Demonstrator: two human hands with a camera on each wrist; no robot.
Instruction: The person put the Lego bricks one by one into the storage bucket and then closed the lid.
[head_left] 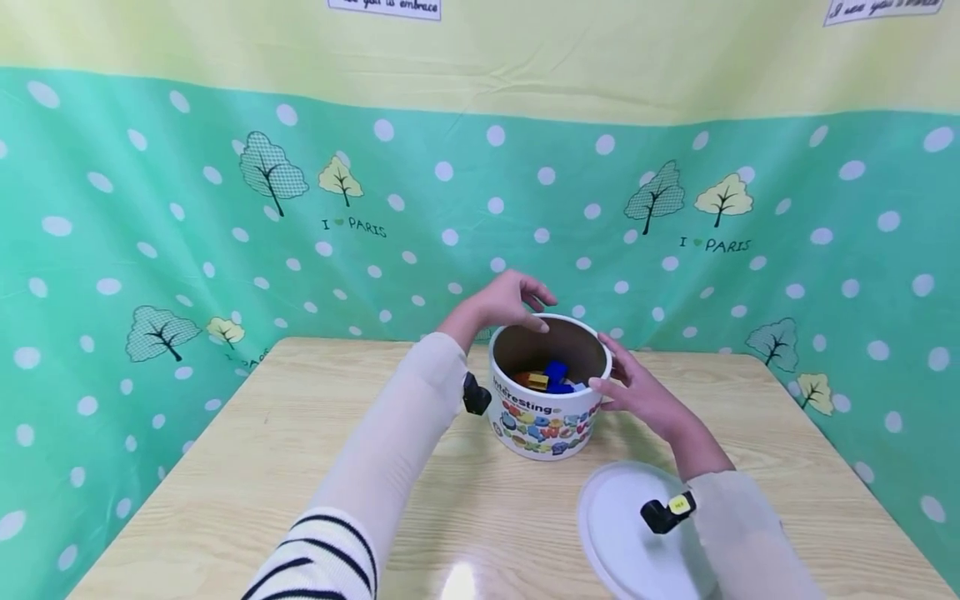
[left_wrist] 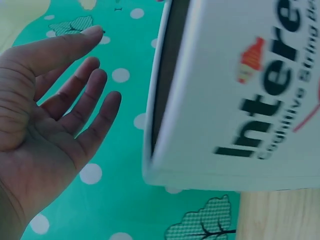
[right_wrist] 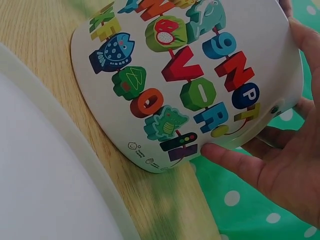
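Observation:
A white round bucket [head_left: 543, 421] printed with colourful letters and animals stands near the table's far edge. Inside it lie blue blocks [head_left: 556, 372] and a yellow block [head_left: 537, 381]. My left hand [head_left: 504, 302] hovers over the bucket's left rear rim, fingers loosely bent and holding nothing; the left wrist view shows this hand [left_wrist: 55, 110] apart from the bucket wall. On the right side, my right hand [head_left: 633, 383] holds the bucket, thumb and fingers spread around its rim and wall. The right wrist view shows its fingers [right_wrist: 235, 160] against the printed wall.
A round white lid [head_left: 630, 517] lies on the wooden table [head_left: 300, 442] in front of the bucket, partly under my right forearm. Behind the table hangs a green and yellow curtain [head_left: 420, 167] with dots and trees.

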